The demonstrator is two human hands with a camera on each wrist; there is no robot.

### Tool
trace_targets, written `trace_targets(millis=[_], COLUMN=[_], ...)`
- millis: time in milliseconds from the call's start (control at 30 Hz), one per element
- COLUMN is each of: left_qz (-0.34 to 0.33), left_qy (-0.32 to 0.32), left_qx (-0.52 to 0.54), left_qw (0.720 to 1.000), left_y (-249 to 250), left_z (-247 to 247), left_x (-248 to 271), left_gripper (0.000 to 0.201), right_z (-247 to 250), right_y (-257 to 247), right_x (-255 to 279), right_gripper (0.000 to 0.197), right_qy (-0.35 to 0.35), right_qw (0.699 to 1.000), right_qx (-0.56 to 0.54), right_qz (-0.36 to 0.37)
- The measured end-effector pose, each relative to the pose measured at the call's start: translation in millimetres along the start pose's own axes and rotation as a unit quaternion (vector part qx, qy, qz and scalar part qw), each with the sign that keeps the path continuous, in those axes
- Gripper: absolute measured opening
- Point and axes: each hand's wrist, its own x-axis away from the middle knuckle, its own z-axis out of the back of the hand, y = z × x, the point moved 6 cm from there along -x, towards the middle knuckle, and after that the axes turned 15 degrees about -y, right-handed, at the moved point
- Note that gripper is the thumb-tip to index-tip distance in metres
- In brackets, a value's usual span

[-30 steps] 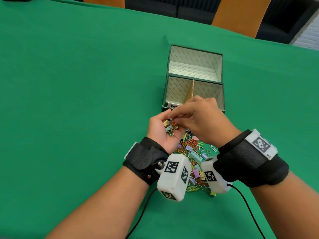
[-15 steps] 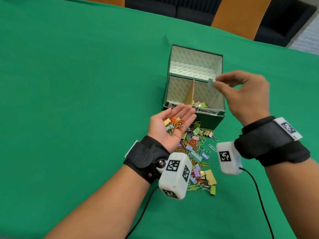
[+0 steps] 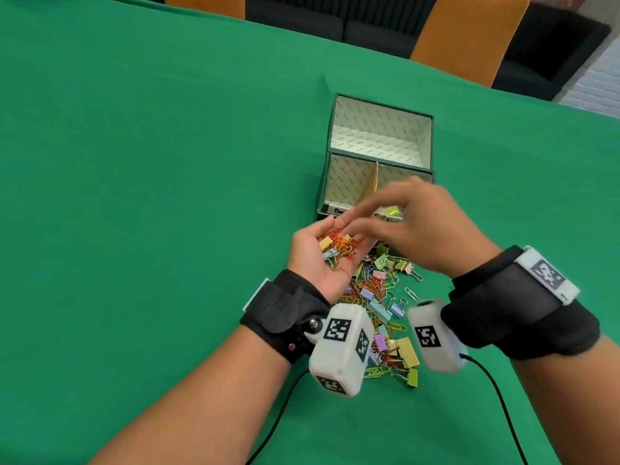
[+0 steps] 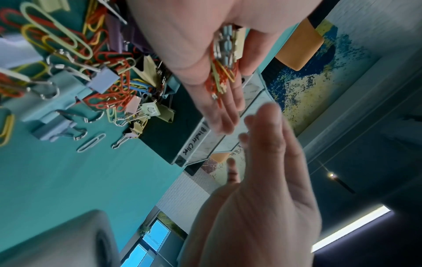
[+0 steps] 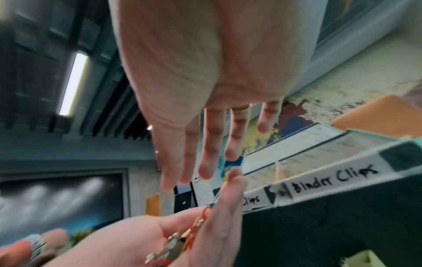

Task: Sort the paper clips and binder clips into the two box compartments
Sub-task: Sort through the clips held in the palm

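Right hand (image 3: 416, 226) open above box (image 3: 432, 146) rim.

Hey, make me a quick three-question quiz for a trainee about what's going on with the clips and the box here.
1. True or false: the left hand carries clips on an upturned palm.
2. Which label is readable on the box rim? A) Binder Clips B) Staples
3. Fill in: the right hand has its fingers ____ and holds nothing.

Key: 1 true; 2 A; 3 straight.
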Motion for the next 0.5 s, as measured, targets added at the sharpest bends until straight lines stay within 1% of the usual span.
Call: trace_targets(millis=[67,100,167,233,267,333,367,500], left_qz=[0.000,-0.001,-0.006,-0.009,-0.006,0.000,0.000,-0.021], left_qy=[0.006,0.009,0.016,0.037,0.045,0.043,0.036,0.014], left_qx=[-0.010,-0.016,-0.019,-0.006,0.002,0.025,0.032,0.024], left_qw=[1.000,1.000,1.000,0.999,0.999,0.999,0.999,0.999], left_y=[0,1,1,0,-1,-3,-3,0], left_z=[-1,0,2,4,5,3,2,0], left_x=[1,1,1,1,2,1,1,-1], left_gripper=[0.058,0.061,0.061,0.053,0.045,0.027,0.023,0.025], right_z=[-13,-17,-25,-31,-34,-36,-36,-27], right_y=[-15,-17,-18,-18,-18,-18,-18,-16], right_x=[0,-1,-4,-7,-8,-8,-8,-8], right_gripper=[0.016,0.015,0.019,0.021,0.020,0.016,0.014,0.010], right_qy=[-0.070,-0.087,-0.098,-0.089,-0.083,-0.068,-0.057,-0.024], right_qw=[0.995,0.991,0.985,0.982,0.981,0.982,0.985,0.995], right_qx=[0.063,0.096,0.138,0.162,0.172,0.172,0.160,0.084], right_qz=[0.022,0.023,0.025,0.032,0.034,0.039,0.041,0.048])
